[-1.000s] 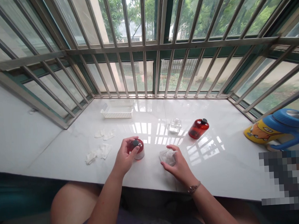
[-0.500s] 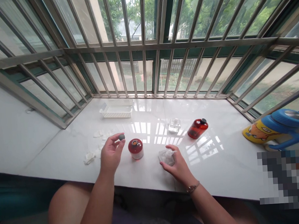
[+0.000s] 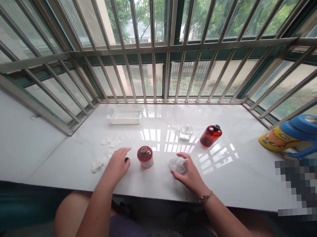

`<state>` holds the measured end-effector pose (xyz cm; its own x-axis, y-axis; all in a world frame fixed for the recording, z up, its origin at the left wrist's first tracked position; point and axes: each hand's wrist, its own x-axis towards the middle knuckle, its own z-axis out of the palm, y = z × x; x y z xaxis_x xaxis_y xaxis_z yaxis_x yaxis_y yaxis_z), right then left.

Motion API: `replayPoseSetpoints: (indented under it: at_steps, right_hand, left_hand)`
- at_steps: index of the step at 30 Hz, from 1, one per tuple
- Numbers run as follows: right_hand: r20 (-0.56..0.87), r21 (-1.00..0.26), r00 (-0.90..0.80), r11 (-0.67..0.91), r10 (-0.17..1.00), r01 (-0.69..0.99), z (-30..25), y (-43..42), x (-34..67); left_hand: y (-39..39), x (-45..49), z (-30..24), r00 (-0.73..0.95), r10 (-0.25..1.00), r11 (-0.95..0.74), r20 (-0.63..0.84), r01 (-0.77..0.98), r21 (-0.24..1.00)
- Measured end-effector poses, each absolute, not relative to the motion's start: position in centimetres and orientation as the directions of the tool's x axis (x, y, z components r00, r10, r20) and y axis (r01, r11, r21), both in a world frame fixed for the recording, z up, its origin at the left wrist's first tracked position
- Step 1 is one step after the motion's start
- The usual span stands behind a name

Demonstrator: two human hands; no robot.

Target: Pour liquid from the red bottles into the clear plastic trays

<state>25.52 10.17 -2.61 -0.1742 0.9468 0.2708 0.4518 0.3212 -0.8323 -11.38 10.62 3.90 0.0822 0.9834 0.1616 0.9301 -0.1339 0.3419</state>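
Note:
My left hand (image 3: 119,166), palm turned down over the counter, has a small dark round cap (image 3: 127,159) between its thumb and fingers. Just right of it stands a red bottle (image 3: 145,157), upright, its mouth uncovered. My right hand (image 3: 187,172) is closed around a small clear, square-sided container (image 3: 178,166) on the counter; its details are blurred by glare. Behind that container sits another clear glass piece (image 3: 186,132). A second red bottle (image 3: 210,136) with a black cap lies to the right of it, seemingly on its side.
Crumpled white tissues (image 3: 97,166) lie left of my left hand. At the back left is a white perforated basket (image 3: 125,120). A blue and yellow jug (image 3: 288,137) with a handle stands at the right. Metal window bars (image 3: 155,75) border the white counter (image 3: 157,184).
My left hand has turned palm down and lowered slightly, bringing the dark cap down with it. My right hand stays on the clear container.

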Motion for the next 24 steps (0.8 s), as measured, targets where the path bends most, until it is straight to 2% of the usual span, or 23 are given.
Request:
replayPoseSetpoints:
  at_steps: [3,5,8,11,14,16,18,20,24]
  right_hand:
    - [0.279,-0.828,-0.175,0.329,0.944,0.454,-2.7,10.2,25.6]
    - [0.283,-0.827,-0.176,0.333,0.943,0.454,-2.7,10.2,25.6]
    - [0.279,-0.824,-0.174,0.328,0.945,0.462,-2.6,10.2,25.6]
    - [0.272,-0.823,-0.166,0.319,0.948,0.47,-2.5,10.2,25.5]
    - [0.269,-0.825,-0.159,0.312,0.95,0.472,-2.3,10.1,25.5]
    - [0.269,-0.827,-0.152,0.309,0.951,0.47,-2.2,10.0,25.4]
    - [0.261,-0.832,-0.154,0.303,0.953,0.464,-2.0,9.7,25.4]
    - [0.245,-0.842,-0.164,0.294,0.956,0.452,-1.9,9.2,25.2]
    - [0.223,-0.87,-0.191,0.284,0.956,0.403,-2.1,7.7,24.2]
  left_hand:
    - [9.4,-9.6,5.5,0.092,0.921,-0.284,0.378,0.824,0.491]
    - [8.7,-8.3,6.5,0.149,0.885,-0.367,0.441,0.805,0.465]
    - [8.3,-7.2,7.4,0.252,0.869,-0.423,0.426,0.824,0.377]
    - [8.1,-6.6,7.6,0.205,0.847,-0.424,0.491,0.818,0.39]
    - [7.3,-5.4,7.5,0.125,0.744,-0.488,0.657,0.773,0.405]
    - [6.2,-3.7,7.4,0.103,0.697,-0.545,0.709,0.718,0.432]
    - [5.0,-1.6,7.2,0.15,0.726,-0.583,0.671,0.652,0.485]
    - [4.2,0.8,6.8,0.243,0.795,-0.572,0.556,0.606,0.554]
    - [4.5,4.4,5.2,0.305,0.903,-0.426,0.302,0.547,0.72]
